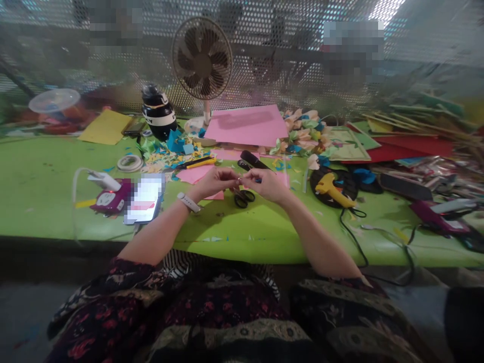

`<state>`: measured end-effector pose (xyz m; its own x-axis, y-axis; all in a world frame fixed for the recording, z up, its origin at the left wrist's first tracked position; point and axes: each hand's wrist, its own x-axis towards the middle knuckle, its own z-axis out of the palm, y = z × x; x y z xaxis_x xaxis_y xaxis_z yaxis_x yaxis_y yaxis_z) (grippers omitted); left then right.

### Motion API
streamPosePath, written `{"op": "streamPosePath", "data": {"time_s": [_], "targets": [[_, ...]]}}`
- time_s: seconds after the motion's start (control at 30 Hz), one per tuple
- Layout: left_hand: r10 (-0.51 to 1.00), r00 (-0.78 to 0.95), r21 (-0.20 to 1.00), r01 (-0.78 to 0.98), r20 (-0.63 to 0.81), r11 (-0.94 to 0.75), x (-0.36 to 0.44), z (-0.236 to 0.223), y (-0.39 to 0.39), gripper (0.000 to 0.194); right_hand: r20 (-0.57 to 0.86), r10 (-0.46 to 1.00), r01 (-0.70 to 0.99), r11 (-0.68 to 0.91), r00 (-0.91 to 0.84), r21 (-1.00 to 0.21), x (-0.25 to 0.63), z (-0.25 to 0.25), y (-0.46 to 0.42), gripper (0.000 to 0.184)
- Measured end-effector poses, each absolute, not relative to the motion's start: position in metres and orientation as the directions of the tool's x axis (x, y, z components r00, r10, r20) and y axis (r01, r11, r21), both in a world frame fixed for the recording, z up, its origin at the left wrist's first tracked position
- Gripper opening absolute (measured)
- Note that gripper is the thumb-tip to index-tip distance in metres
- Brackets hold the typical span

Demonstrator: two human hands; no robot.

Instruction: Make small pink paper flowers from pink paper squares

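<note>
My left hand [215, 182] and my right hand [267, 184] meet over the green table [45, 181], fingertips pinched together on a tiny piece between them that I cannot make out. A white watch sits on my left wrist. Black-handled scissors [244, 196] lie on the table just below the hands. A pink paper scrap [194, 174] lies under and beside my left hand.
A phone [144, 198] and a small device with a white cable lie at the left. A yellow glue gun [333, 190] with a black cord rests at the right. Behind are a pink sheet [247, 124], paper scraps, paper flowers, a fan [202, 59], a tape roll and a helmet.
</note>
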<state>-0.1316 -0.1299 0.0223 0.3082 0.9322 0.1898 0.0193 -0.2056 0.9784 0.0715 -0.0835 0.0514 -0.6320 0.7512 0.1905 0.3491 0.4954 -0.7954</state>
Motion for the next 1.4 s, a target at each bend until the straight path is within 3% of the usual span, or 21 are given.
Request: {"op": "streamPosePath", "data": {"time_s": [0.23, 0.4, 0.73, 0.9, 1.03, 1.4], "targets": [[0.978, 0.088, 0.981, 0.031, 0.189, -0.193, -0.136, 0.025, -0.127, 0.034, 0.129, 0.799, 0.311, 0.37, -0.587, -0.876, 0.068, 0.048, -0.082, 0.05], [0.983, -0.024, 0.98, -0.071, 0.182, -0.184, -0.135, 0.022, -0.125, 0.038, 0.07, 0.79, 0.261, 0.283, -0.609, -0.923, 0.06, 0.039, -0.086, 0.048], [0.985, 0.003, 0.98, -0.098, 0.175, -0.173, -0.134, 0.023, -0.126, 0.036, -0.003, 0.722, 0.251, 0.237, -0.692, -0.939, 0.062, 0.043, -0.092, 0.044], [0.995, 0.013, 0.988, -0.126, 0.095, -0.092, -0.129, 0.026, -0.13, 0.041, 0.043, 0.841, 0.166, 0.156, -0.54, -0.974, 0.056, 0.038, -0.093, 0.049], [0.989, 0.037, 0.987, -0.074, 0.143, -0.14, -0.125, 0.024, -0.132, 0.039, 0.036, 0.875, 0.121, 0.108, -0.483, -0.987, 0.054, 0.033, -0.091, 0.052], [0.986, -0.042, 0.983, -0.073, 0.163, -0.166, -0.122, 0.025, -0.13, 0.04, 0.01, 0.817, 0.191, 0.147, -0.577, -0.971, 0.056, 0.035, -0.094, 0.035]]}}
